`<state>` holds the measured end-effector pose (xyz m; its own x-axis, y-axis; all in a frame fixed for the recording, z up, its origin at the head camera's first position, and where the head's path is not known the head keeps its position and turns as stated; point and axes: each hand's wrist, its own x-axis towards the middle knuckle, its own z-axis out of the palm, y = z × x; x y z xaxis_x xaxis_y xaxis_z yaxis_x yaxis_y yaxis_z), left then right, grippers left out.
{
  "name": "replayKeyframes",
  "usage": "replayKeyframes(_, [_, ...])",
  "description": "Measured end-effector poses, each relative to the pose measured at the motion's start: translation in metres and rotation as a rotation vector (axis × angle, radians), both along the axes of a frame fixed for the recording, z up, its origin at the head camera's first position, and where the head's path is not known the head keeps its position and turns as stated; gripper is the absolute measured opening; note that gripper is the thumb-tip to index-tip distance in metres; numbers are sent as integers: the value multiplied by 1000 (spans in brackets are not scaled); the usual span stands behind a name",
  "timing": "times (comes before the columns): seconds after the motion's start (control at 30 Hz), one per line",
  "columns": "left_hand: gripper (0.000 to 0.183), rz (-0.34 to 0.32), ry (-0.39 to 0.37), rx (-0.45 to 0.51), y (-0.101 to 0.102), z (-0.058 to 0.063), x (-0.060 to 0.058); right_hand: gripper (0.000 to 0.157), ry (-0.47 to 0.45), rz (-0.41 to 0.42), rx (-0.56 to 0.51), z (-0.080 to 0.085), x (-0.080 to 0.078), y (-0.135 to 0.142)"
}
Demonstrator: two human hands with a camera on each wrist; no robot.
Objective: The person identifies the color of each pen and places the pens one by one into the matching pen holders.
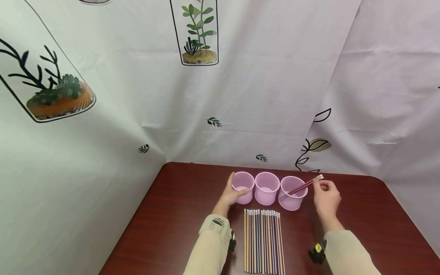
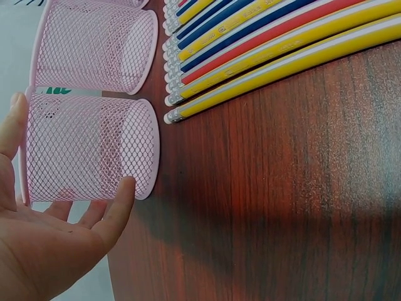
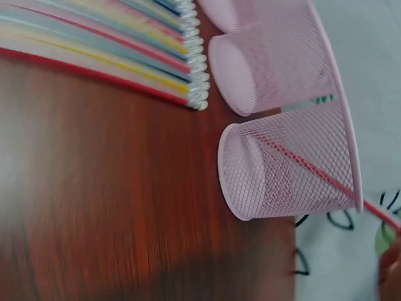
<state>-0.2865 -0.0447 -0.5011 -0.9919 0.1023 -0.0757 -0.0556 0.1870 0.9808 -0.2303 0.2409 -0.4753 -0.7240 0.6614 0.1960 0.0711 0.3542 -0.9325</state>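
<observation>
Three pink mesh pencil cups stand side by side. My left hand (image 1: pixel 231 194) holds the left cup (image 2: pixel 94 147), with the thumb near its rim and the fingers around its side. My right hand (image 1: pixel 327 198) pinches red pencils (image 1: pixel 302 187) near their eraser ends. These pencils slant down into the right cup (image 1: pixel 290 203), their lower ends inside it. Through that cup's mesh, the right wrist view shows a red pencil shaft (image 3: pixel 307 164). Between my hands stands the middle cup (image 1: pixel 266 196), with no pencils visible in it.
A row of striped pencils (image 1: pixel 262 240) lies in front of the cups, eraser ends toward them. The dark red wooden table (image 1: pixel 165 229) ends at a white patterned cloth (image 1: pixel 261 107) behind and at the left.
</observation>
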Motion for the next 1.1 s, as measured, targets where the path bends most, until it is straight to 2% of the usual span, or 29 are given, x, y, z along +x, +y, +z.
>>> replayKeyframes(0.07, [99,0,2,1,0,0,1,22,134,49,153,5,7,-11])
replayKeyframes(0.13, [99,3,0,-1,-1,0,1,13,249,161,268,4,12,-19])
replayKeyframes(0.23, [99,8,-5,-4,-1,-1,1,13,292,331,411,-5,19,-28])
replayKeyframes(0.3, [100,9,-8,-7,-2,-1,1,15,231,447,433,-13,23,-32])
replayKeyframes(0.4, [100,10,-12,-9,-2,-2,0,11,31,612,362,-26,27,-35])
replayKeyframes(0.5, [100,8,-7,-11,-3,-3,0,11,-167,703,283,-40,28,-36])
replayKeyframes(0.6, [99,6,1,-11,-3,-3,0,13,-280,707,311,-51,29,-37])
replayKeyframes(0.73, [99,6,-2,-12,-2,-3,0,18,-353,681,383,-60,31,-39])
replayKeyframes(0.93, [100,7,-12,-3,0,-2,-1,26,-417,650,411,-63,35,-41])
replayKeyframes(1.1, [101,6,-10,-2,0,-3,-2,28,-419,651,408,-63,36,-43])
